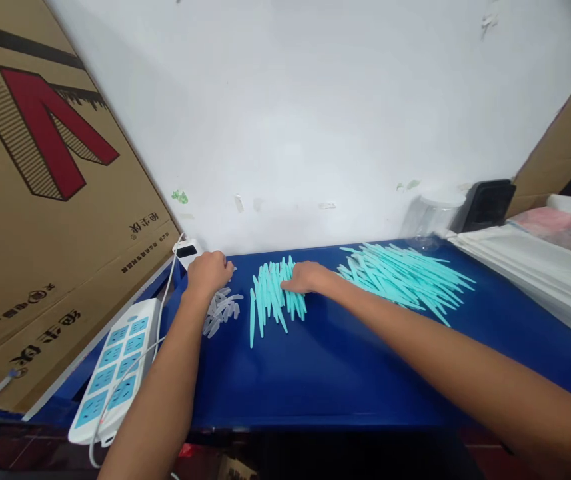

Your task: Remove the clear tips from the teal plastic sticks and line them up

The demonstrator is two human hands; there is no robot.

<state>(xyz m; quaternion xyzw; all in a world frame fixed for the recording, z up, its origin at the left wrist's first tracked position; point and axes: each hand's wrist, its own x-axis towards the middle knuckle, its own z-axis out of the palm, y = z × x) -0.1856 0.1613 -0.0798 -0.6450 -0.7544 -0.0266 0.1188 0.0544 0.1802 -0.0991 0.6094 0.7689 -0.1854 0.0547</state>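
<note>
My left hand (210,272) is closed, fingers curled down, at the far end of a small pile of clear plastic caps (222,308). Its fingertips are mostly hidden, so what lies in them cannot be seen. My right hand (304,277) reaches over a loose row of slim turquoise sticks (269,290), tapered like pen barrels. Thumb and fingers are closed at the right end of that row, on one or more sticks. Most of the row lies side by side, pointing away from me. A larger heap of the same sticks (408,280) spreads to the right, beyond my right forearm.
Everything lies on a blue table (315,380) against a white wall. A white power strip (118,363) with a cable runs along the left edge beside a large cardboard box (65,253). At the right stand a clear plastic container (428,217), a black object (488,205) and white sheeting (530,267).
</note>
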